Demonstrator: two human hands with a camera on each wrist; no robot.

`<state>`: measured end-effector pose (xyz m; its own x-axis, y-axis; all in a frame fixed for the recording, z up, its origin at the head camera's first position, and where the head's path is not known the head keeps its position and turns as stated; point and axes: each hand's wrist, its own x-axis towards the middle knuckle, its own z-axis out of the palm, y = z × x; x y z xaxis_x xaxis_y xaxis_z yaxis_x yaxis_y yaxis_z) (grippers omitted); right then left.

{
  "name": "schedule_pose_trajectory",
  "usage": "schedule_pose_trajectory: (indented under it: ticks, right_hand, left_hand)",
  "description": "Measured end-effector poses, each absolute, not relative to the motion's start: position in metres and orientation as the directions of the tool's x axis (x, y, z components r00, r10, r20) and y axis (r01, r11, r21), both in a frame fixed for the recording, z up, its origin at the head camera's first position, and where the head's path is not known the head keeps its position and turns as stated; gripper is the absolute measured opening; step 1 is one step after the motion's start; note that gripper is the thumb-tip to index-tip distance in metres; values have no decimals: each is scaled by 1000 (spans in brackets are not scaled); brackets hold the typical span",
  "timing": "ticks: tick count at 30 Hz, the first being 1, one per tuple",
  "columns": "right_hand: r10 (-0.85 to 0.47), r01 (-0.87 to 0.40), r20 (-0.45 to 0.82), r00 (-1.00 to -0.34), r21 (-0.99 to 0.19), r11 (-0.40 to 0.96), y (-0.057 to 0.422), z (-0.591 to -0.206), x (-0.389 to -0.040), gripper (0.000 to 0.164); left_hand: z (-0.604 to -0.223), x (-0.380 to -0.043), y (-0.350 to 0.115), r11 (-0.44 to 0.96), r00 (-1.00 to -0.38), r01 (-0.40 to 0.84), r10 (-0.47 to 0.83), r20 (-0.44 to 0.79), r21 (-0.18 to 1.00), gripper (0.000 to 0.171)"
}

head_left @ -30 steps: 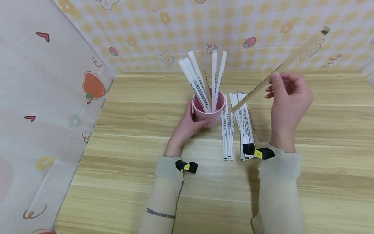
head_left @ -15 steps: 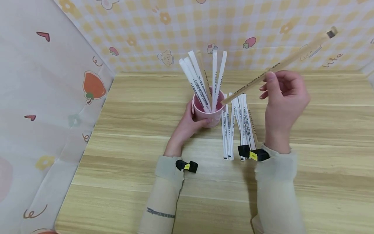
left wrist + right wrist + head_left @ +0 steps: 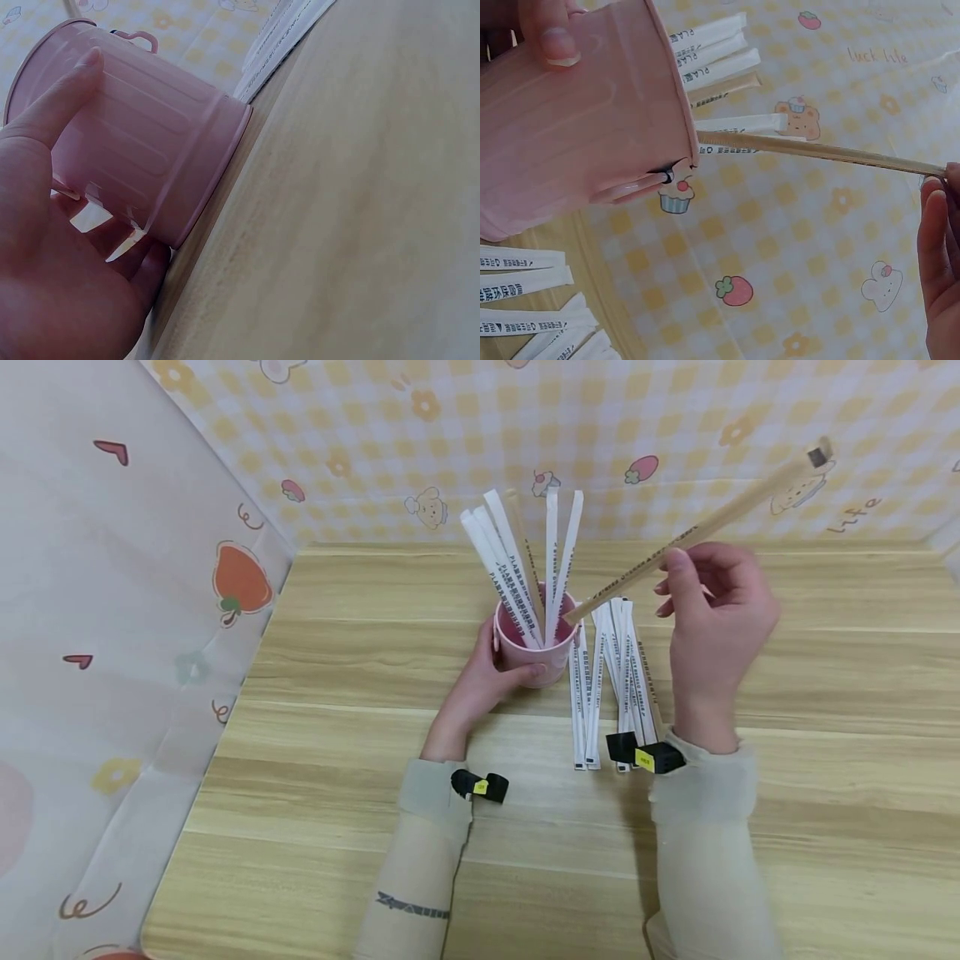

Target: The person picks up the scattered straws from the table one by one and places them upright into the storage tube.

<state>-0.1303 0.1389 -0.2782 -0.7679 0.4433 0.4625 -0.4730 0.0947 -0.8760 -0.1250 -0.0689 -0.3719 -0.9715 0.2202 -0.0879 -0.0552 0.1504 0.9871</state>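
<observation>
My left hand [image 3: 487,681] grips the pink bucket [image 3: 540,670] from its left side, thumb across the front, in the head view. The left wrist view shows the bucket [image 3: 142,120] upright on the table with fingers curled round it. Several paper-wrapped straws [image 3: 495,556], white ones and a brown one, lean inside it. My right hand [image 3: 716,610] pinches a brown paper-wrapped straw [image 3: 637,568], tilted, between thumb and fingers. Its lower tip is at the bucket's right rim; in the right wrist view the straw [image 3: 802,148] reaches the bucket's mouth.
Several wrapped straws [image 3: 588,710] lie on the wooden table [image 3: 330,760] just right of the bucket, most white, with a brown one [image 3: 654,693] at the right. A checked, patterned cloth [image 3: 360,443] stands behind the table, and a white printed sheet [image 3: 90,568] runs along the left.
My right hand has moved left with the brown straw, bringing its lower tip from above the loose straws to the bucket's rim. My left hand and the bucket have stayed put.
</observation>
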Motion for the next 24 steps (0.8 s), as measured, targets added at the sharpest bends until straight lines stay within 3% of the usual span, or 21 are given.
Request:
schedule_pose_trajectory:
  ticks: [6,13,24]
  right_hand:
    - [352,-368,448,-822,-889,272,135,-289,-137,22]
    - [226,-348,481,-847,-823,448,128,-308,-145,31]
    - [50,-343,466,-884,-716,607,115,-323,-149,26]
  left_hand:
    - [-373,-125,-69,155,-973,-49,218,-83,987,89]
    - [-373,-125,-69,149,-973,-47,218,-79,988,90]
    - [-372,-125,-69,161,-973,-68,207,-101,985,91]
